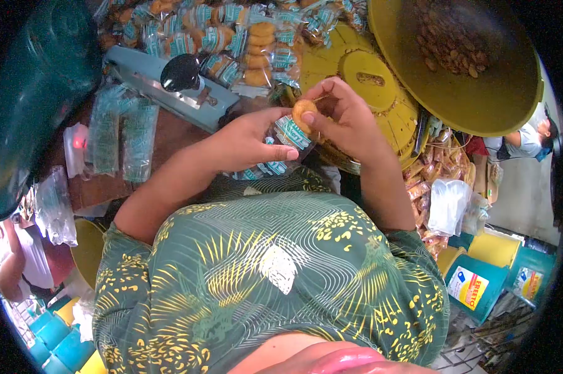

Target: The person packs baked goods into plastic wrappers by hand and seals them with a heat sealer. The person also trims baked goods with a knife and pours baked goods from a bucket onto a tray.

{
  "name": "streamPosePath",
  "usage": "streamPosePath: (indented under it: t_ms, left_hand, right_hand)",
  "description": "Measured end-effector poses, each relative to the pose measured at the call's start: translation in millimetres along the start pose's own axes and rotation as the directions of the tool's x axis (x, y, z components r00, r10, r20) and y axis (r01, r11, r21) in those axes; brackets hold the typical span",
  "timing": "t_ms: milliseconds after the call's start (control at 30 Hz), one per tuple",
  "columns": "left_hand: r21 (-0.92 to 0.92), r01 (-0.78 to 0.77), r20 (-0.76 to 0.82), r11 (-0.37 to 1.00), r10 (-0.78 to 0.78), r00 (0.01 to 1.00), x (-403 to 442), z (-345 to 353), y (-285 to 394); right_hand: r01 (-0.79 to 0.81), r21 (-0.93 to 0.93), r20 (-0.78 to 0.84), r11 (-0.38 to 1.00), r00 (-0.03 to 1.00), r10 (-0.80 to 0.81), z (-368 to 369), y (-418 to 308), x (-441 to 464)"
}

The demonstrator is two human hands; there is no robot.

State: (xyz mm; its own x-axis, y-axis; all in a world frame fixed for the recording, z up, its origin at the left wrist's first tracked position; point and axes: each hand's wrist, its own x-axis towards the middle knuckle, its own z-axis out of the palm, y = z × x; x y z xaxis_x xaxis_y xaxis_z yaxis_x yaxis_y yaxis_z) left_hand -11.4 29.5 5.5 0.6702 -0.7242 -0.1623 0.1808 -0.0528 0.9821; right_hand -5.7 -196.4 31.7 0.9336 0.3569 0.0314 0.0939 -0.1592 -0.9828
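Biscuit (304,113), one: round, golden, pinched between the thumb and a finger of the right hand (355,128), which is nearly closed on it, the other fingers curled beyond. Packet (292,132), one: clear film, teal and white print, in the left hand (247,136), thumb on the near side, fingers on the far side, grip loosely closed. Relation: the biscuit sits at the packet's upper right end, left of the right palm and beyond the left thumb tip; the packet's long axis appears to slant from near the shirt (275,234), lower left, up toward the biscuit. Nearer to the biscuit: the right hand, in contact; whether the biscuit is inside the film or against it cannot be told. Lettering on the packet: too small to read. Labels: "FREETO", red on yellow and white, on a teal pail (493,274) at right; a second pail (539,268) beside it bears a similar label, wording unclear. Forward of the hands: filled packs (259,53), biscuits stacked within, same teal print, illegible. Left forward: blue-grey sealer (138,68) with black knob (180,71); flat wrappers (139,137) on a brown desk (91,194). Right forward: yellow lid (363,71); yellow basin (512,93) with brown pieces (451,38). Far right: one person (530,137), white top, apart from the work.
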Motion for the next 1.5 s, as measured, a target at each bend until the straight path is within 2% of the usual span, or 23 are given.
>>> streamPosePath:
  t_ms: [33,167,267,367,467,533,567,633,667,733,767,833,867,967,1067,1167,1233,1267,1333,1367,1400,1433,1500]
  left_hand:
    - [-0.068,0.043,0.026,0.997,-0.041,0.999,0.6,0.5,-2.3]
    - [0.055,0.033,-0.064,0.998,-0.030,0.997,5.2,0.4,-15.4]
    - [0.052,-0.021,-0.114,0.998,0.027,0.993,5.3,3.7,-16.0]
    - [0.048,-0.027,-0.126,0.998,0.033,0.992,3.2,5.9,-6.7]
    - [0.003,-0.011,-0.103,1.000,0.012,0.995,4.2,5.6,-9.3]
    - [-0.063,0.011,-0.082,0.998,-0.016,0.997,3.0,6.6,-8.8]
    - [-0.012,-0.016,-0.096,1.000,0.015,0.995,2.7,6.3,-10.5]
    - [0.091,-0.068,-0.120,0.993,0.079,0.990,2.7,5.5,-14.6]
    - [0.061,-0.063,-0.119,0.996,0.070,0.990,1.9,5.6,-14.0]
    - [0.000,-0.055,-0.113,0.999,0.054,0.992,0.2,7.1,-9.8]
    - [0.026,-0.049,-0.110,0.998,0.051,0.993,0.3,7.0,-9.1]
    - [0.078,-0.039,-0.106,0.996,0.047,0.993,0.3,6.3,-8.3]
    - [0.036,-0.045,-0.104,0.998,0.048,0.993,0.9,7.0,-9.0]
    - [-0.068,-0.056,-0.083,0.996,0.050,0.995,2.4,9.0,-13.0]
    - [-0.072,-0.041,-0.045,0.997,0.038,0.998,2.2,6.8,-13.8]
    - [0.067,0.008,-0.073,0.998,-0.003,0.997,-1.7,5.4,-6.6]
    - [0.215,0.051,-0.133,0.975,-0.022,0.991,-5.0,6.7,5.3]
    - [0.243,0.005,-0.161,0.970,0.036,0.986,-4.7,7.5,5.4]
    - [0.300,-0.083,-0.207,0.950,0.149,0.967,-4.3,9.0,4.3]
    - [0.206,-0.068,-0.184,0.976,0.107,0.977,-4.3,9.4,3.4]
    - [0.110,-0.048,-0.157,0.993,0.065,0.985,-4.6,9.8,2.0]
    - [0.015,-0.026,-0.127,1.000,0.028,0.991,-4.2,9.7,0.3]
    - [-0.077,0.045,0.027,0.996,-0.043,0.999,-5.3,7.0,-3.1]
  right_hand:
    - [-0.017,-0.024,-0.019,1.000,1.000,0.016,0.8,0.2,0.8]
    - [0.025,-0.262,-0.026,0.965,0.999,-0.033,-0.8,11.6,5.0]
    - [0.043,-0.194,-0.115,0.980,0.991,-0.066,-2.1,20.7,7.0]
    - [0.007,-0.225,-0.151,0.974,0.988,-0.042,-6.8,27.2,9.1]
    - [-0.064,-0.151,-0.010,0.986,0.998,0.063,-1.7,10.7,5.1]
    - [-0.001,-0.163,-0.082,0.987,0.997,-0.013,-5.6,21.4,8.0]
    - [0.030,-0.169,-0.117,0.985,0.992,-0.051,-7.7,25.3,9.6]
    - [0.017,-0.058,-0.155,0.998,0.988,-0.026,-10.6,20.2,12.2]
    - [0.012,-0.002,-0.174,1.000,0.985,-0.012,-11.5,17.6,13.0]
    - [0.020,-0.128,-0.110,0.992,0.993,-0.034,-12.2,16.3,12.5]
    - [0.026,-0.190,-0.077,0.981,0.996,-0.042,-12.5,15.6,12.2]
    - [0.026,0.008,0.029,1.000,0.999,-0.026,-9.7,10.4,9.1]
    - [0.017,0.108,0.083,0.994,0.996,-0.026,-8.6,8.8,8.1]
    - [0.030,0.093,0.131,0.995,0.990,-0.043,-11.5,10.1,7.4]
    - [-0.058,-0.062,0.161,0.996,0.985,0.067,-6.9,9.3,6.4]
    - [0.044,-0.193,0.068,0.980,0.997,-0.031,2.2,18.4,5.3]
    - [0.255,-0.219,0.074,0.942,0.967,-0.244,11.6,12.1,5.7]
    - [0.355,-0.233,0.078,0.905,0.935,-0.346,15.7,7.9,5.3]
    - [0.328,-0.379,0.035,0.865,0.939,-0.341,21.3,0.1,3.0]
    - [0.309,-0.448,0.014,0.839,0.941,-0.339,23.2,-3.8,1.6]
    - [0.211,-0.397,-0.016,0.893,0.971,-0.237,24.5,-7.5,-1.0]
    - [0.191,-0.368,-0.024,0.910,0.976,-0.214,23.8,-14.5,-4.3]
    - [0.148,-0.306,-0.033,0.940,0.986,-0.166,23.1,-27.6,-9.3]
